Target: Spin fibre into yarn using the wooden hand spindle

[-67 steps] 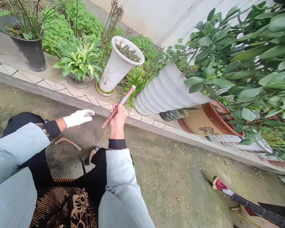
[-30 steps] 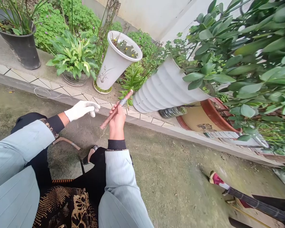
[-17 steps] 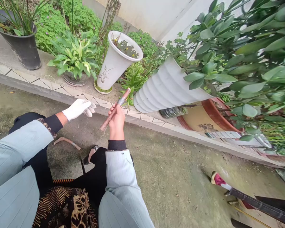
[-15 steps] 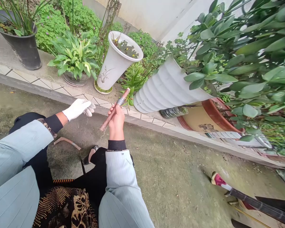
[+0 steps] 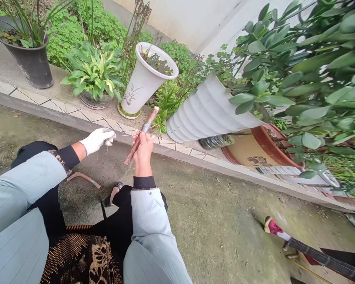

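Note:
My right hand (image 5: pixel 142 153), bare, is closed round a brown wooden stick (image 5: pixel 132 151). The stick slants up and away from me, its pale cut end at the top. Just above my fingers a band of grey strand (image 5: pixel 146 126) is wound round the wood. Left of it, my left hand (image 5: pixel 97 141) wears a white glove, its fingers closed on a thin strand that runs faintly toward the stick. Whether the strand is wire or string I cannot tell. On the ground below lies a bent stick (image 5: pixel 84 178) with a grey band near one end.
A tiled ledge (image 5: pixel 73 112) runs ahead of me. It carries a black pot (image 5: pixel 32 65), a white tall pot (image 5: pixel 139 83), a ribbed white planter (image 5: pixel 201 112) and a red-brown pot (image 5: pixel 254 146). Another person's red shoe (image 5: pixel 272 225) is on the ground at right.
My left hand has gone from loosely spread to closed fingers, shifting slightly right. My right hand and the stick have moved a little left.

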The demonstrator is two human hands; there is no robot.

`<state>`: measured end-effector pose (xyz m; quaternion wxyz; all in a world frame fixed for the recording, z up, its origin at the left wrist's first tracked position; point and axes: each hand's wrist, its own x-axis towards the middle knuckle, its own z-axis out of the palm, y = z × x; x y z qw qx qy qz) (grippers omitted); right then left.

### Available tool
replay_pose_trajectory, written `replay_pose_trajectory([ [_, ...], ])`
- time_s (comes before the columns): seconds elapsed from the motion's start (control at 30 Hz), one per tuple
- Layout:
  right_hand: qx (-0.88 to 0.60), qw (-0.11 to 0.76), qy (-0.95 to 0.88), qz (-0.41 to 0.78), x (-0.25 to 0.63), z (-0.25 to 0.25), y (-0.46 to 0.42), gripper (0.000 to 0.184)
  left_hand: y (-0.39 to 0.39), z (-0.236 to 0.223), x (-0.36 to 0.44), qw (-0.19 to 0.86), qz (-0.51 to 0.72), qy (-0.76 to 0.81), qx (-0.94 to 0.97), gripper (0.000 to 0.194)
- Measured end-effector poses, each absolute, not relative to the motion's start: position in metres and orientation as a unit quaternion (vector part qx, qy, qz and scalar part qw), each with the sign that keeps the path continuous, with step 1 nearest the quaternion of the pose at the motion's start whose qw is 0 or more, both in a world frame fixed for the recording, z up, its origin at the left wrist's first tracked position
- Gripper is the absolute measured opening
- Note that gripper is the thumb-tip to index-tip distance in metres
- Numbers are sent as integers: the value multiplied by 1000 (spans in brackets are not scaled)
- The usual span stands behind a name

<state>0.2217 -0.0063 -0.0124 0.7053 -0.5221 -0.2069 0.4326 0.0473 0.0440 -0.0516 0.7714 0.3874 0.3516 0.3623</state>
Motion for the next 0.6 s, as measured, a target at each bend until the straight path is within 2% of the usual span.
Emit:
replay_pose_trajectory([
  [0.33, -505, 697, -161, 483, 225, -22, -5, 5, 35, -46, 46, 792, 360, 242, 428, 30],
  [0.53, -541, 701, -176, 430, 225, -18, -6, 4, 50, -40, 29, 778, 428, 330, 321, 22],
  [0.6, -552, 690, -209, 418, 224, -17, -6, 5, 58, -41, 21, 774, 415, 372, 300, 24],
])
